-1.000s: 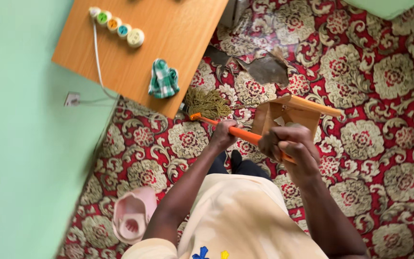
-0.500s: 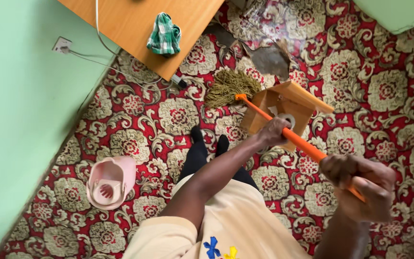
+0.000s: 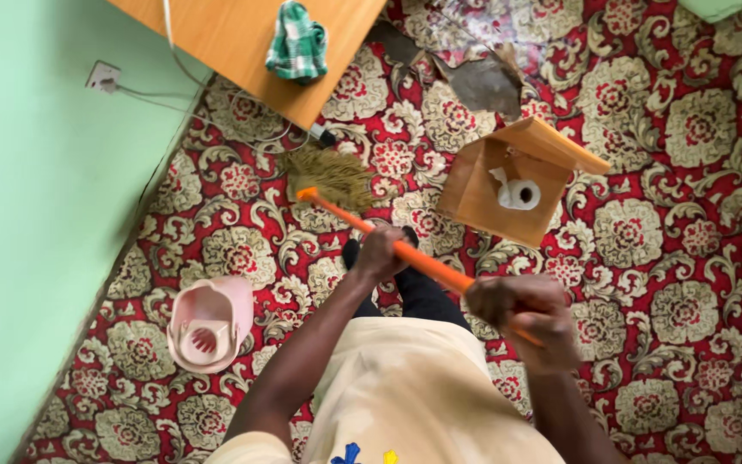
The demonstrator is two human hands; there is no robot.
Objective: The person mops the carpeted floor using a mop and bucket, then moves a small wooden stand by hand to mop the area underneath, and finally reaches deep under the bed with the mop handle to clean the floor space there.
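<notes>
Orange-handled mop, one, gripped by two hands: left, right.

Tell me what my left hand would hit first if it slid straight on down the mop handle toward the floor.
Likely the mop head. The left hand grips the orange handle, which runs up-left to those strands on the carpet. Beyond lies the table corner; depth is hard to judge.

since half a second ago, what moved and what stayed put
The mop head swept left across the carpet, away from the small wooden stool and toward the table. The right hand drew back in toward the body. Both it and the left hand kept their fingers closed on the orange handle. The stool, green cloth and pink potty stayed put.
</notes>
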